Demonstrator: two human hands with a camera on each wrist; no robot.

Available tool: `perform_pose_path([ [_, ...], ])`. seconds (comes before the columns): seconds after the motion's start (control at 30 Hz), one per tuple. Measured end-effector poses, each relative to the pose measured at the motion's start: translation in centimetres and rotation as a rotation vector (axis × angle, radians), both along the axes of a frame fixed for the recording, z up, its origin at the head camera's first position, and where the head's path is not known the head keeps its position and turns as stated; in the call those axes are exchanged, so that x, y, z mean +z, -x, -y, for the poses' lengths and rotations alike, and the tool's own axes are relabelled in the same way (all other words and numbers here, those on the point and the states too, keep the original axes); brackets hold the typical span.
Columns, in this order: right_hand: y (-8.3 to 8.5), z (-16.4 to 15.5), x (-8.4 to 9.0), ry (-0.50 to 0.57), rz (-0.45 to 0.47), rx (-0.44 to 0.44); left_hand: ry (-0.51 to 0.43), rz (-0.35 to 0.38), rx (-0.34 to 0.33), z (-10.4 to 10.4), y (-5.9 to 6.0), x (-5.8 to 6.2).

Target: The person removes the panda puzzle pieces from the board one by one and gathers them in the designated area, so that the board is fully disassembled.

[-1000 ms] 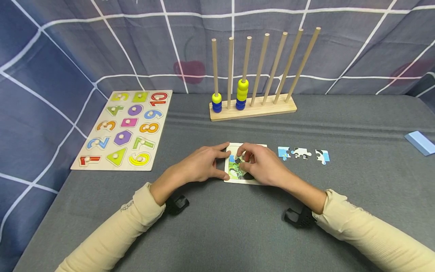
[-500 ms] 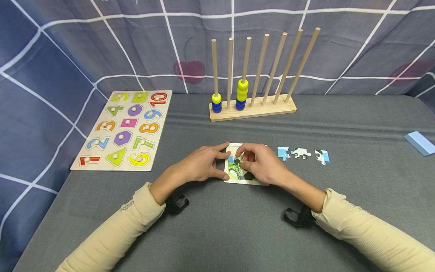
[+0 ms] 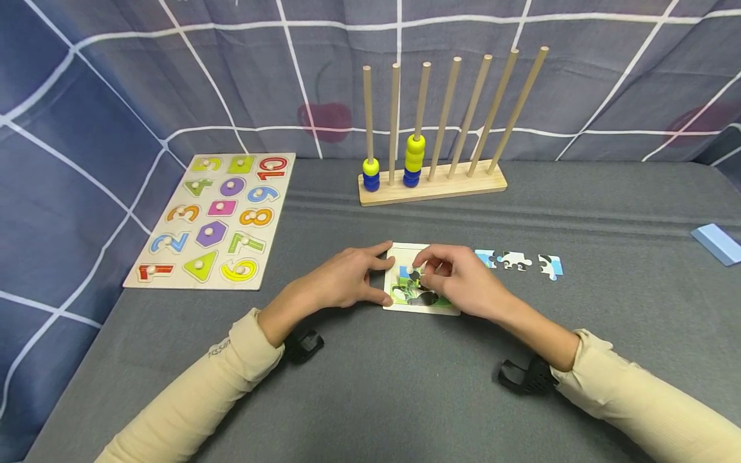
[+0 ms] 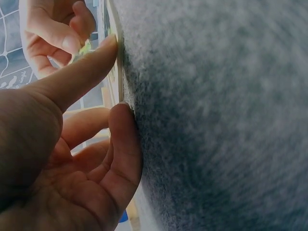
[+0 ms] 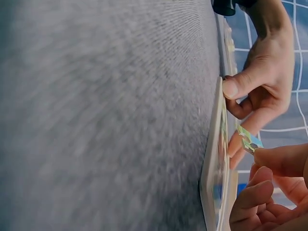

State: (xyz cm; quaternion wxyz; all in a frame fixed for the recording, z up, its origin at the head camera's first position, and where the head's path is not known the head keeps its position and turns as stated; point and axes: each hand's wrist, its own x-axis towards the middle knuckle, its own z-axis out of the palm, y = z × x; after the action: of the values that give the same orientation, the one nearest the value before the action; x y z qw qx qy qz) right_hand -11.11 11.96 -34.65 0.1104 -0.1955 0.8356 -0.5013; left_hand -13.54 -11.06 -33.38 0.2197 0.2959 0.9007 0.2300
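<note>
The left hand [image 3: 341,283] lay on the grey bench [image 3: 370,386] at the left edge of the small jigsaw tray [image 3: 421,308], its fingers fairly straight, the thumb tip and a fingertip pressed against the tray's rim to steady it; the left wrist view showed that thumb flat against the thin edge of the tray [image 4: 117,62]. The right hand [image 3: 463,286] hovered over the tray's right half, its grip pinching a small jigsaw piece [image 5: 249,140] between thumb and forefinger, just above the tray's face; whether the piece touched the tray could not be told. In the right wrist view the piece showed green and blue, held tilted, close beside the left hand's fingertips [image 5: 231,89]. Part of the tray's picture, green with black and white, lay visible between the two hands.

Just right of the tray, three loose pieces [image 3: 515,260] lay in a row on the bench, blue, white and black, near each other. Farther back stood a wooden peg rack [image 3: 434,183] with seven upright rods, yellow and blue rings [image 3: 413,159] stacked on the first and third. At the left lay a number and shape board [image 3: 214,218], flat on the bench. A pale blue block [image 3: 718,243] sat at the far right edge
</note>
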Motion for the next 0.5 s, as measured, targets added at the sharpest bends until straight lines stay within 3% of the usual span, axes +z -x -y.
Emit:
perform_pose_path([
  [0.5, -1.4, -4.5, 0.4, -0.011, 0.042, -0.066, 0.06, -0.013, -0.003, -0.2, -0.1, 0.1],
])
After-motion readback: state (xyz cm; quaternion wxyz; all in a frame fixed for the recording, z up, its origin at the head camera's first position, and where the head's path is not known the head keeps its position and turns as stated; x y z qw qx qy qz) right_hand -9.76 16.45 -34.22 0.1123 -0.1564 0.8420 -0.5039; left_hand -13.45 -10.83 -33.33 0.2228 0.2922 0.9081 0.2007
